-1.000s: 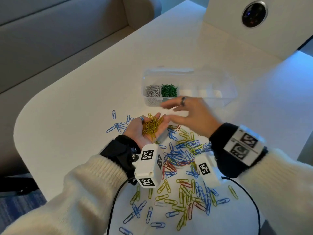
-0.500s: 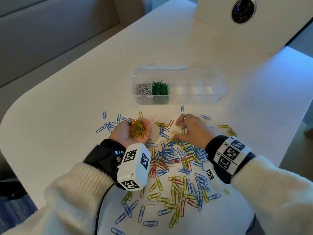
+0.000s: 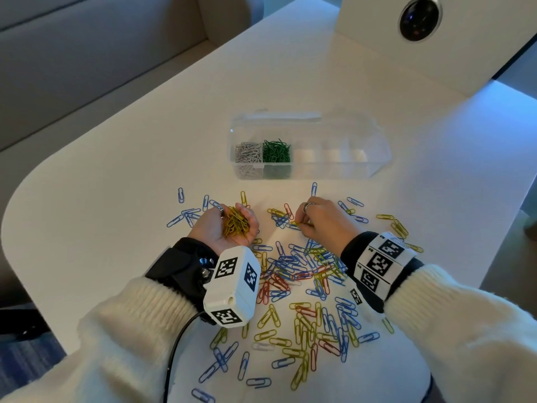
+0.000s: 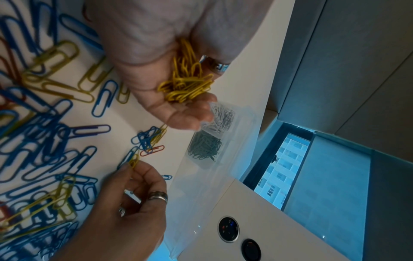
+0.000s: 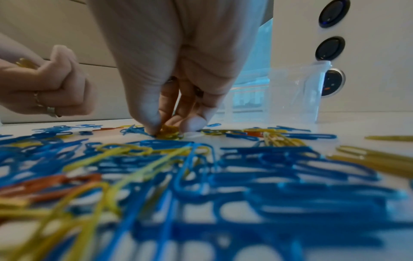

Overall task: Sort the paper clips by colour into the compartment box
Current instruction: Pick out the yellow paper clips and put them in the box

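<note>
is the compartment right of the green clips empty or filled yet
Empty. In the compartment box, only white clips and green clips fill compartments; the next one shows bare plastic.

This looks like an office or meeting room. The white surface (image 3: pixel 174 117) has rounded corners, and a white panel (image 3: pixel 470 50) with round built-in sockets (image 3: pixel 420 17) stands on it. A grey upholstered bench (image 3: pixel 87 45) runs beside it. Through a window (image 4: pixel 283 169) a tall building is visible.
</note>
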